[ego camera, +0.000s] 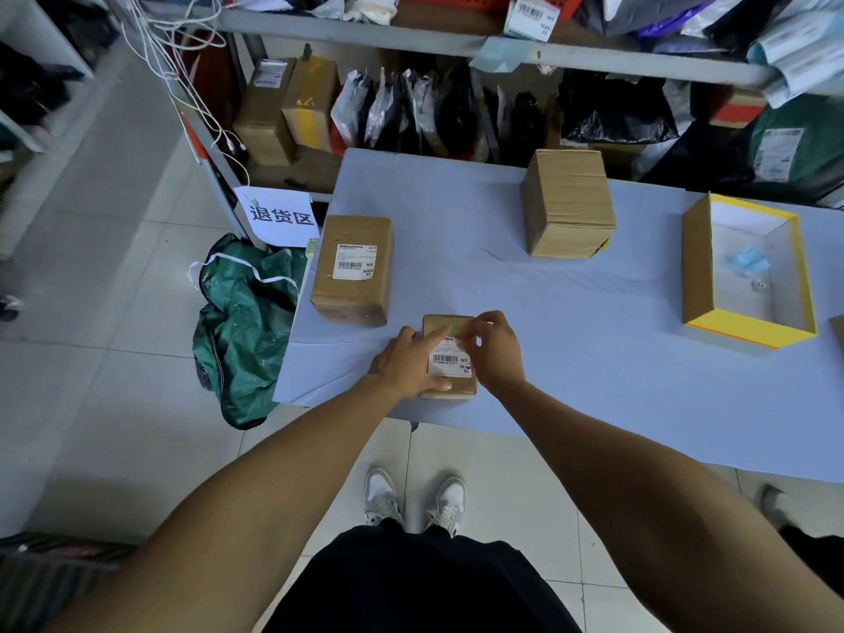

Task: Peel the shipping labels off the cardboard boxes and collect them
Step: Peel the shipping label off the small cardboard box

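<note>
Three closed cardboard boxes stand on the table (593, 335): a small box (445, 324) at the near edge, a left box (352, 269) beyond it, and a far box (567, 203) carrying no visible label. Two labels are visible: label A (450, 362) on the small box and label B (355, 262) on the left box. One open yellow-edged tray (749, 331) sits at the right. The left hand (406, 365) lies on the small box, index finger extended across the top, thumb at the near edge. The right hand (495, 349) is curled, fingertips pinching the far right corner of label A. Both forearms extend forward, converging on the small box.
</note>
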Demonstrator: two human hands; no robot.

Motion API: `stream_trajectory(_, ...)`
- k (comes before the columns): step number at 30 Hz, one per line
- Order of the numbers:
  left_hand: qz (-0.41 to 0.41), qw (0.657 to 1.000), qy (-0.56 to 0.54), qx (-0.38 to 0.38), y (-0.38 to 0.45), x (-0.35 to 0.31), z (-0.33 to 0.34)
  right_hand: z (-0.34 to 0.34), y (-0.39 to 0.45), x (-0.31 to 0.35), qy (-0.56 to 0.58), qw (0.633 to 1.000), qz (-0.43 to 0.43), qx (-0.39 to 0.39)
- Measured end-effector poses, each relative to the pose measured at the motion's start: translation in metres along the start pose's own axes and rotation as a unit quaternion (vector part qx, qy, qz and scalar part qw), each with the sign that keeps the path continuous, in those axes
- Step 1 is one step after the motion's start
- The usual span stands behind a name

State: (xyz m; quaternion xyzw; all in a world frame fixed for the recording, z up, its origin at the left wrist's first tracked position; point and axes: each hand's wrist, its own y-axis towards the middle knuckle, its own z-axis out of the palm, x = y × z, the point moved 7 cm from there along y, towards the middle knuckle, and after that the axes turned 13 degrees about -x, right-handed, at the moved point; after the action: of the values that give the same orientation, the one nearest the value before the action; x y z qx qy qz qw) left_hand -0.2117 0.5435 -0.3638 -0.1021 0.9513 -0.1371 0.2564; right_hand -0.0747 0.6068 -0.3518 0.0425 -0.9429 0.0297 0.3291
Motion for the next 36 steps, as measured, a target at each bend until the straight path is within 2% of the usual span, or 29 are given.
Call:
stream_trajectory(6,-0.023,0.999,0.034,-0.021,-0.003,0.005,-0.005,-0.006,-0.003,0.004,-0.01,0.999,-0.03,0.015)
stream_trajectory(12,-0.032,0.999,0.008,0.037,-0.002,0.015,-0.002,-0.004,0.003,-0.001,-0.005,0.999,-0.011,0.031)
stream_trajectory(27,-0.035,0.999,0.027,0.024,-0.003,0.01,-0.006,-0.001,0.007,-0.005,-0.002,0.999,0.028,0.044)
stream_trajectory(36,-0.038,0.999,0.022,0.024,-0.004,0.011,-0.006,-0.002,0.005,-0.006,0.007,0.999,0.014,0.04)
